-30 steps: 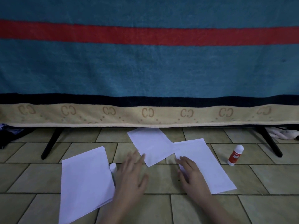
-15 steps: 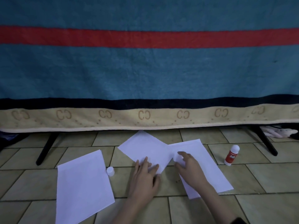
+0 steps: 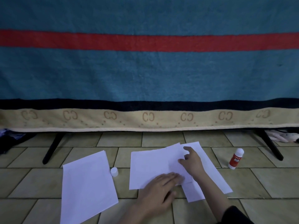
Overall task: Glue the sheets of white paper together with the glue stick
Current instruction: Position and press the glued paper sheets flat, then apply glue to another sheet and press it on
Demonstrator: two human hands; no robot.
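Pressing sheets together on floor
Your left hand (image 3: 159, 186) lies flat on top sheet (image 3: 150, 165); right hand (image 3: 191, 160) fingers spread on it, overlapping lower sheet (image 3: 208, 172). Rub firmly along overlap.

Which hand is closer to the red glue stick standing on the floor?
The right hand. It rests on the overlapped sheets, with bare floor between it and the glue stick to its right. The left hand presses the sheets farther left and nearer the person.

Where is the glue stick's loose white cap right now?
In the head view the cap sits on the tiled floor, left of centre, between the stack of paper and the sheets being pressed together.
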